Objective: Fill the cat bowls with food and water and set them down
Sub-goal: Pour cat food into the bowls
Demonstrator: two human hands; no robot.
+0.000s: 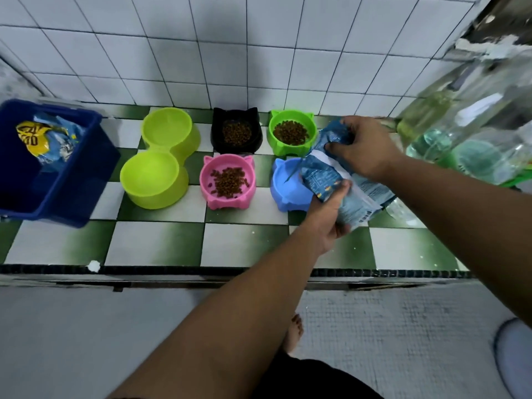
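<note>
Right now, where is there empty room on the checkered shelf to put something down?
The front strip of the checkered shelf is bare, from the pink bowl and double bowl to the dark front edge. Behind, bowls sit close together; the blue bin fills the left end, bottles and the held food bag crowd the right.

One wide-angle camera, worn on the person's head, looks forward and steeply down from close above the tiled worktop (161,243). The wall (259,53) fills the frame toward 12 o'clock. The floor (86,326) and a bare foot (295,329) lie at 6 o'clock. The forearms reach in from 6 and 4 o'clock, and the left hand (328,214) and right hand (365,148) meet on a food bag (325,180) near 2 o'clock. Straight tile lines bow toward the edges.
</note>
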